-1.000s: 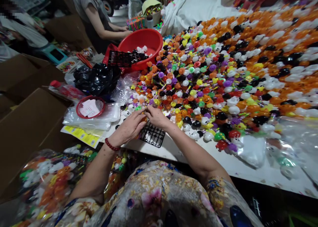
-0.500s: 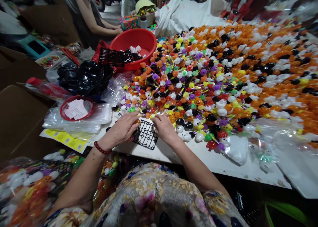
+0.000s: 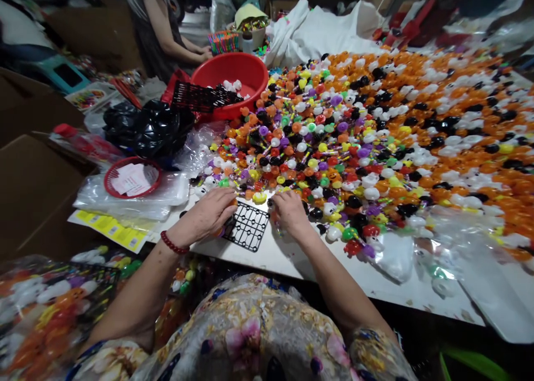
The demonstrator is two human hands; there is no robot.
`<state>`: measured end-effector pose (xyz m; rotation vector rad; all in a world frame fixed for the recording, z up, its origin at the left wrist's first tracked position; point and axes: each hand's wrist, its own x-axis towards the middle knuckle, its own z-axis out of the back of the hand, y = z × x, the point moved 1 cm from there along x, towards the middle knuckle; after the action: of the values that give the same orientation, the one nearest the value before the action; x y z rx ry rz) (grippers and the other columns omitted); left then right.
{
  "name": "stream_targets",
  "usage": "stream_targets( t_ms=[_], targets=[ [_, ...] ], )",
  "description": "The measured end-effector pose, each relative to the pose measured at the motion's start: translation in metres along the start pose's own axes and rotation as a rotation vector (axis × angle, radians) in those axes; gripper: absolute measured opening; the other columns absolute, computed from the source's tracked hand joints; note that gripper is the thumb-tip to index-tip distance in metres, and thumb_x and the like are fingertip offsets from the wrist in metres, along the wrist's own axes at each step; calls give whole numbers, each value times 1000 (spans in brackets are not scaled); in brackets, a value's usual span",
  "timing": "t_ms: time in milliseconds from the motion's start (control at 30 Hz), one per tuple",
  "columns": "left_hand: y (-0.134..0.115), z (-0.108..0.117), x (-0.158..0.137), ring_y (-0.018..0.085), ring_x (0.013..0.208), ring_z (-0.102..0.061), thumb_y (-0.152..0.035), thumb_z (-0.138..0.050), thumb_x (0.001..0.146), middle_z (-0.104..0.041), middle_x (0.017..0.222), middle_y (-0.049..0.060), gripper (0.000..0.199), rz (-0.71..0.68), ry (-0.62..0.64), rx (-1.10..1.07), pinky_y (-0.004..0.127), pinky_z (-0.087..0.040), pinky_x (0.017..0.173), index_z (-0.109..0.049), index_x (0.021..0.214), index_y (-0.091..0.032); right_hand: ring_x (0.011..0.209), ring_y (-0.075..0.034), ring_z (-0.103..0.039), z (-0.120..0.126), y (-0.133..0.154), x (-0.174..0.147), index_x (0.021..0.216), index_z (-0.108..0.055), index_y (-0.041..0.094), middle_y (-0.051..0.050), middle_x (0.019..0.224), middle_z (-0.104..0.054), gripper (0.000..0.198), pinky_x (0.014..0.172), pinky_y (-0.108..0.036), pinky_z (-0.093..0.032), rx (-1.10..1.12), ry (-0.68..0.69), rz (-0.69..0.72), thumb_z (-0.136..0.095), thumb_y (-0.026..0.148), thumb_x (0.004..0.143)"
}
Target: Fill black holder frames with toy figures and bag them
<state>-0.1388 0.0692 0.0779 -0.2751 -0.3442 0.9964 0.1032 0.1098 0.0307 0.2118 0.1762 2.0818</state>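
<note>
At the frame's centre, the fingers of the left hand [image 3: 211,214] lie close together, bent over the black grid [image 3: 247,228]; 1 orange toy [image 3: 232,203] shows by the thumb, though I cannot tell whether they grip it. Just right of the grid, the right hand [image 3: 290,214] has its fingers bunched and curled down; what they hold is unclear. The grid lies flat on the table [image 3: 283,257], its left end hidden, so its long axis is uncertain; the 2 visible side edges slope down to the right, and the right end leans from upper right to lower left. The pile [image 3: 321,153] spreads to the upper right; the tub [image 3: 254,72] stands upper centre, the basket [image 3: 109,187] at left.
</note>
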Motion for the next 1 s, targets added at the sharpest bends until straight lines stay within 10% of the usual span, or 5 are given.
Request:
stream_targets(
  t_ms=[267,500,767,1000],
  targets=[
    [-3,6,0,27,127,-53,-38,-34,100,-61,131,15,40,1,3,-1,53,-42,111,-59,122,-14,106,-30,-50,-25,27,36,110,-64,12,-17,107,-68,25,92,-42,-39,12,77,49,-46,10,93],
    [-67,-4,-27,24,128,-54,-30,-42,99,-61,133,14,41,-74,-102,-188,46,-46,111,-48,138,-19,87,-22,-60,-22,28,-26,122,-51,18,-10,103,-65,31,80,-36,-51,625,-327,-90,-52,31,94],
    [-84,-99,-28,26,133,-49,-34,-43,97,-53,139,18,46,183,-56,-572,47,-41,113,-44,139,-15,91,-20,-66,-33,34,-96,126,-54,20,-11,113,-67,35,78,-34,-57,860,-219,-63,-52,26,92],
    [-78,-107,-40,17,81,-59,-45,-64,82,-65,93,4,37,577,-22,-1028,30,-50,74,-60,107,-18,98,-23,-65,-35,20,-101,132,-55,21,-11,108,-67,37,88,-39,-55,615,-119,41,-44,22,96]
  ],
)
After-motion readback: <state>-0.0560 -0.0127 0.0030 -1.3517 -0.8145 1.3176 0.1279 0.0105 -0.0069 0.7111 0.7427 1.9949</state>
